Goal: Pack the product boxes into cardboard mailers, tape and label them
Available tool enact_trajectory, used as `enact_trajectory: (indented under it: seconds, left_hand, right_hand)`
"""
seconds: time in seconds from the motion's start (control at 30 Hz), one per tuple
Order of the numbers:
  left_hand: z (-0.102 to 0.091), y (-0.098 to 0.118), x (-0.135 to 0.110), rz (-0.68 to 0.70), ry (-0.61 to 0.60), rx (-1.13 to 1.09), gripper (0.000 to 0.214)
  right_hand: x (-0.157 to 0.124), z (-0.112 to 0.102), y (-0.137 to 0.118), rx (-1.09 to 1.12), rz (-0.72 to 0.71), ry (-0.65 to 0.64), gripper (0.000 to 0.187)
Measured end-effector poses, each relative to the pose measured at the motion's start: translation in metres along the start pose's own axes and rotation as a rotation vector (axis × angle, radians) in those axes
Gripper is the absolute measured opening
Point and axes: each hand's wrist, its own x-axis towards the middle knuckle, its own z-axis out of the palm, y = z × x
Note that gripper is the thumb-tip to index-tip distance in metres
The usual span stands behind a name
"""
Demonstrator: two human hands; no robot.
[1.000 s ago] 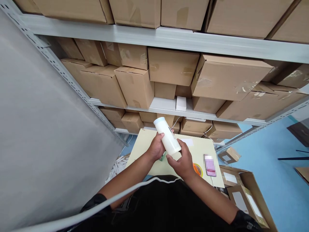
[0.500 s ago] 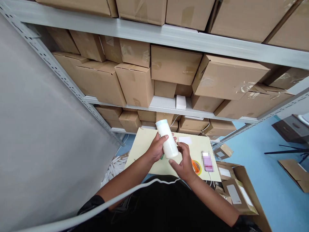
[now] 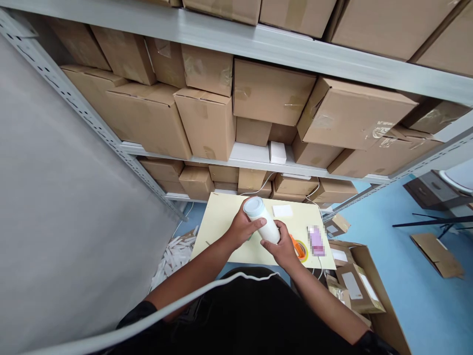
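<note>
A white cylindrical bottle (image 3: pixel 266 228) with a pale bluish lid (image 3: pixel 254 206) is held above the table, its lid end tipped up toward me and to the left. My left hand (image 3: pixel 244 226) wraps the upper part near the lid, thumb across the front. Around the lower end, my right hand (image 3: pixel 284 246) has its fingers and thumb closed. Below lies the pale yellow tabletop (image 3: pixel 218 222). An orange tape dispenser with yellow tape (image 3: pixel 300 250) rests just right of my right hand. Behind the bottle lies a white card or small flat box (image 3: pixel 282 210).
A blurred pink phone-like object (image 3: pixel 317 241) lies at the table's right side. Metal shelves (image 3: pixel 251 154) full of cardboard boxes (image 3: pixel 205 121) rise behind. An open carton (image 3: pixel 388 301) with parcels stands at right. A white cable (image 3: pixel 166 310) crosses in front of me.
My right hand has closed onto the bottle's lower end, having been apart from it. The bottle has tilted so its lid top faces me, and my left hand sits nearer the lid.
</note>
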Motion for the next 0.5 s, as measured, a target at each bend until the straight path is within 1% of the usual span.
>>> enact_trajectory:
  seconds: [0.07,0.1,0.17,0.27,0.3,0.33,0.4,0.47,0.5]
  left_hand:
    - [-0.002,-0.004,0.002,-0.034,0.012,-0.066,0.074]
    - [-0.002,-0.006,0.004,-0.055,0.006,-0.105,0.072]
    - [-0.003,-0.009,0.006,-0.108,-0.017,-0.199,0.066]
    - [-0.001,-0.011,0.008,-0.173,-0.022,-0.330,0.062]
    - [0.001,-0.012,0.009,-0.175,-0.013,-0.354,0.062]
    - [0.002,-0.014,0.011,-0.169,-0.003,-0.367,0.063]
    - [0.003,-0.018,0.014,-0.145,0.003,-0.353,0.064]
    - [-0.003,-0.024,0.019,-0.115,-0.019,-0.249,0.065]
    - [-0.009,-0.028,0.021,-0.096,-0.032,-0.151,0.065]
  right_hand:
    - [0.001,-0.003,0.003,0.022,0.025,0.042,0.072]
    - [0.001,-0.005,0.004,0.089,0.038,0.022,0.073]
    - [0.002,-0.007,0.004,0.287,0.098,-0.108,0.070]
    - [0.001,-0.007,0.006,0.531,0.252,-0.338,0.062]
    - [0.001,-0.006,0.007,0.577,0.294,-0.381,0.061]
    - [0.001,-0.005,0.009,0.613,0.321,-0.397,0.061]
    - [0.004,-0.006,0.015,0.658,0.335,-0.360,0.059]
    - [0.011,-0.013,0.021,0.674,0.303,-0.243,0.053]
    - [0.015,-0.019,0.024,0.668,0.275,-0.168,0.050]
